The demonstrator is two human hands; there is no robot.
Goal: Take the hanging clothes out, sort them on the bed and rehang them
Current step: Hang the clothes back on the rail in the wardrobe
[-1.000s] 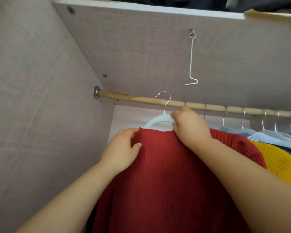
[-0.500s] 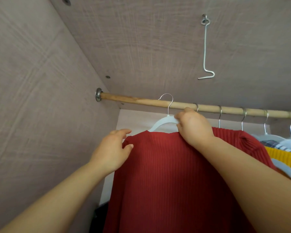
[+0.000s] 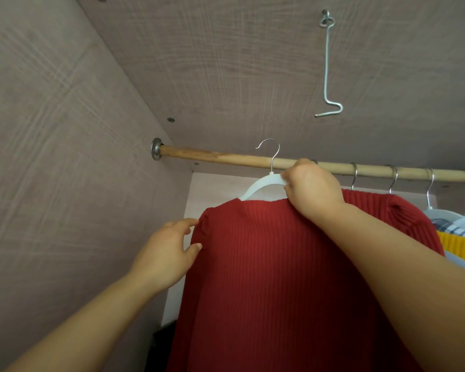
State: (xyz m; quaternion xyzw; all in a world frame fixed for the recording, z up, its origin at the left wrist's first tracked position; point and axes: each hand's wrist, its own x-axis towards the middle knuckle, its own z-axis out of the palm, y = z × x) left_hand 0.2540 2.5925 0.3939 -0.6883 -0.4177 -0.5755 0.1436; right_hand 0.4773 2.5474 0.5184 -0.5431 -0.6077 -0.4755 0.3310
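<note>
While the wardrobe's grey-brown wood-grain side panel (image 3: 51, 157) is closing off the left of the view, a round metal flange (image 3: 156, 149) on it is holding the end of a pale wooden rod (image 3: 220, 158), which is running rightward beneath the matching top panel (image 3: 226, 63). The rod's left stretch, from the flange to the first hook, is lying bare. Lower down, the left hand (image 3: 167, 253) is reaching up with fingers spread and loosely bent. Its forefinger and thumb tips are touching the left shoulder edge of a red ribbed knit garment (image 3: 266, 277) without closing on it, and a gap is showing between that edge and the side panel. The garment is hanging on a white plastic hanger (image 3: 263, 183) below the rod, filling the lower centre. The hanger's thin metal hook (image 3: 270, 149) is standing with its curve above the rod's upper edge; whether it is touching the rod cannot be told. The right hand (image 3: 312, 189) is gripping the hanger at its neck, fingers curled tightly over it and the collar edge. Above, a bent wire hook (image 3: 326, 76) is dangling from the top panel. Further right, several metal hanger hooks (image 3: 355, 175) are sitting close together on the rod, carrying plaid fabric (image 3: 446, 226) and a yellow knit (image 3: 457, 242) just beside the red garment's right shoulder.
</note>
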